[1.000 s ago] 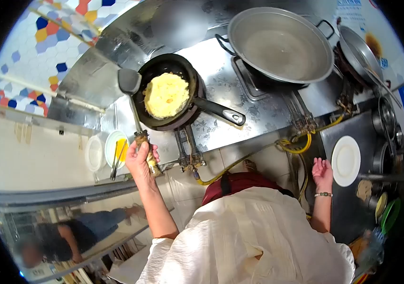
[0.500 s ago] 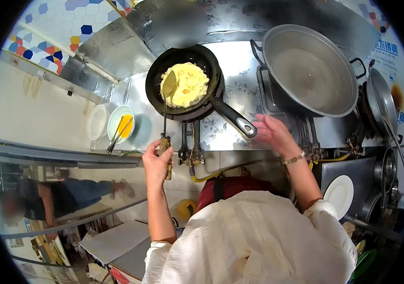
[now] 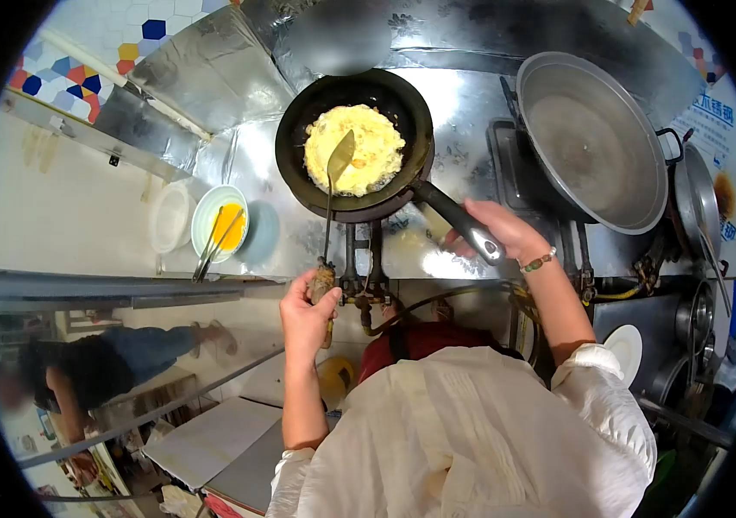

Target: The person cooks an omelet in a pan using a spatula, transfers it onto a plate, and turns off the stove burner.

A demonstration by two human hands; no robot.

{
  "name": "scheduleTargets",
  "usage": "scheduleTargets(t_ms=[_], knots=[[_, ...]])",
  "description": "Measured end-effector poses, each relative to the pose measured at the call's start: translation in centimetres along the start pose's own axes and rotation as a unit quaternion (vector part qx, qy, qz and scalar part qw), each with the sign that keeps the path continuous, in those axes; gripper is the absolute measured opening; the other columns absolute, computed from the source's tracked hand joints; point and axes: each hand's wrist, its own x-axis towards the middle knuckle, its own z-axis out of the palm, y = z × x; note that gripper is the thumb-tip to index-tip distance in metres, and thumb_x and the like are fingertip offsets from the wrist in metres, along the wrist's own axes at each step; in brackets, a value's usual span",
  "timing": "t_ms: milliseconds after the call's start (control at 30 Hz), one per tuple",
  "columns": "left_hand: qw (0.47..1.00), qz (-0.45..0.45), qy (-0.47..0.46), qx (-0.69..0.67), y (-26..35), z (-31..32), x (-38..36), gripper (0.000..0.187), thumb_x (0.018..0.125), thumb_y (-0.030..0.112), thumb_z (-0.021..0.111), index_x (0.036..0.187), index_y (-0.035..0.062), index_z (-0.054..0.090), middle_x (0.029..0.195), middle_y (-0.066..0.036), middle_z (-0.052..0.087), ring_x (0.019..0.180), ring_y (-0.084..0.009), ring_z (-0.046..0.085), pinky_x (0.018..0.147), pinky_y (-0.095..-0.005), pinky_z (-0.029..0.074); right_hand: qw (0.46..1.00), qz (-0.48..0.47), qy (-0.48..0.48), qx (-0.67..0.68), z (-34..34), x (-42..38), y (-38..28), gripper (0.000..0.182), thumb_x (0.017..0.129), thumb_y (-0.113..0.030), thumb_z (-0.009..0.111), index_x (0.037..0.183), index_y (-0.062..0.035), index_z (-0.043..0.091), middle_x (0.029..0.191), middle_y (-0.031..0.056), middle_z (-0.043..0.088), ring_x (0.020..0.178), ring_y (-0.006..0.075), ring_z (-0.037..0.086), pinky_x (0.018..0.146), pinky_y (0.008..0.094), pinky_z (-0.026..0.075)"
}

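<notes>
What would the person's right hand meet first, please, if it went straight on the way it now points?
The right hand would most likely meet the long black, silver-tipped handle of the round black frying pan, which crosses in front of it here; whether they touch is unclear.

This is a kitchen: a pan (image 3: 295,160) of egg (image 3: 374,148) sits on a burner (image 3: 376,250), near a pot (image 3: 647,197).

One head-worn view, forward and down over the hands (image 3: 304,318)
</notes>
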Motion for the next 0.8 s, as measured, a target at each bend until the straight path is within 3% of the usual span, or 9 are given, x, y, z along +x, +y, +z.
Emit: scheduleTargets(t_ms=[167, 300, 500, 700, 733, 800], knots=[[0.999, -0.034, -0.032, 0.028, -0.6, -1.7, 1.5, 0.039, 0.074, 0.000, 0.068, 0.110, -0.0040, 0.055, 0.075, -0.002, 0.061, 0.056, -0.0064, 0.052, 0.050, -0.0206, 0.044, 0.999, -0.004, 0.028, -0.015, 0.6, -0.6, -0.3, 0.046, 0.095, -0.041, 0.039, 0.100, 0.0032, 0.053, 0.085, 0.0156, 0.064, 0.064, 0.0162, 0.064, 0.053, 0.0250, 0.055], [0.999, 0.017, -0.035, 0.014, 0.1, -2.8, 1.8, 0.038, 0.075, -0.001, 0.067, 0.110, -0.0029, 0.054, 0.077, -0.002, 0.061, 0.057, -0.0065, 0.053, 0.051, -0.0209, 0.045, 0.999, 0.010, 0.023, -0.026, 0.4, -0.3, -0.2, 0.046, 0.095, -0.040, 0.040, 0.103, 0.0037, 0.052, 0.086, 0.0143, 0.064, 0.065, 0.0167, 0.064, 0.059, 0.0271, 0.055], [0.998, -0.013, -0.058, 0.003, 1.7, -1.5, 1.9, 0.036, 0.076, -0.003, 0.065, 0.111, -0.0036, 0.053, 0.078, -0.004, 0.061, 0.059, -0.0076, 0.054, 0.052, -0.0218, 0.046, 0.998, 0.034, -0.055, -0.027, -0.6, 0.6, 0.0, 0.044, 0.092, -0.038, 0.048, 0.111, 0.0022, 0.051, 0.094, 0.0203, 0.063, 0.073, 0.0233, 0.065, 0.059, 0.0334, 0.056], [0.997, 0.034, 0.003, -0.074, 2.7, 0.7, 0.0, 0.036, 0.078, 0.001, 0.066, 0.111, -0.0027, 0.051, 0.078, -0.010, 0.063, 0.054, -0.0133, 0.057, 0.047, -0.0227, 0.045, 0.983, 0.082, -0.140, 0.089, -1.6, 1.7, 0.3, 0.042, 0.090, -0.032, 0.052, 0.119, -0.0017, 0.046, 0.086, 0.0141, 0.062, 0.066, 0.0210, 0.064, 0.053, 0.0311, 0.054], [0.997, 0.041, 0.015, -0.066, 3.0, 1.1, 0.0, 0.036, 0.078, 0.002, 0.066, 0.110, -0.0030, 0.051, 0.077, -0.010, 0.063, 0.054, -0.0134, 0.057, 0.047, -0.0229, 0.045, 0.980, 0.075, -0.131, 0.127, -1.3, 1.7, 0.4, 0.040, 0.090, -0.027, 0.054, 0.119, -0.0018, 0.044, 0.074, 0.0068, 0.055, 0.055, 0.0145, 0.056, 0.046, 0.0274, 0.047], [0.997, 0.043, 0.031, -0.049, 3.6, 2.0, -0.1, 0.035, 0.079, 0.002, 0.066, 0.110, -0.0039, 0.051, 0.076, -0.009, 0.063, 0.054, -0.0134, 0.057, 0.047, -0.0237, 0.046, 0.983, 0.087, -0.126, 0.100, -0.8, 1.9, 0.2, 0.038, 0.089, -0.025, 0.054, 0.117, -0.0019, 0.043, 0.070, 0.0039, 0.050, 0.052, 0.0118, 0.050, 0.044, 0.0256, 0.042]])
